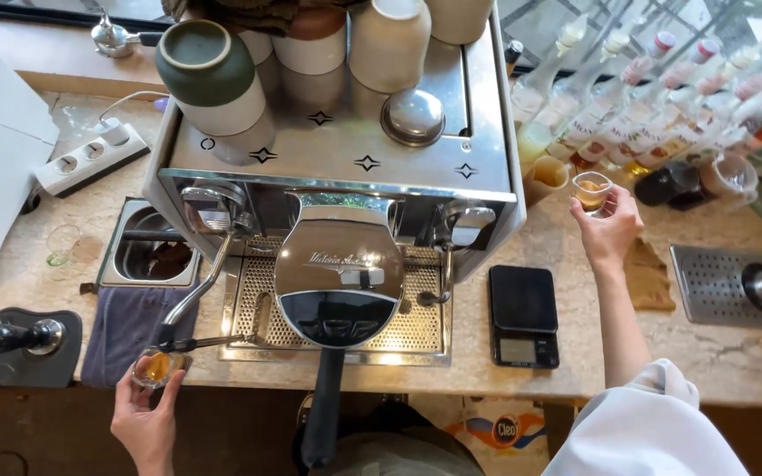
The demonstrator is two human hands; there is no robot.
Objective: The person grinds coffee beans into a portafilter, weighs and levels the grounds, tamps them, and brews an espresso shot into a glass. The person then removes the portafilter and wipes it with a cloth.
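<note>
Both hands are wrapped around small shot glasses. Left hand [145, 421] grips a glass [155, 366] of amber liquid at the counter's front edge, just beside the steam wand tip [169, 339] and the grey cloth [125, 330]. Right hand [608, 231] pinches a second glass [591, 190] out by the syrup bottles [654, 106]. Looks like the shots are being carried off from the espresso machine [337, 176]. Open marble near the scale [523, 316] is the roomiest spot; the bottles crowd the right side, so moving there needs care.
</note>
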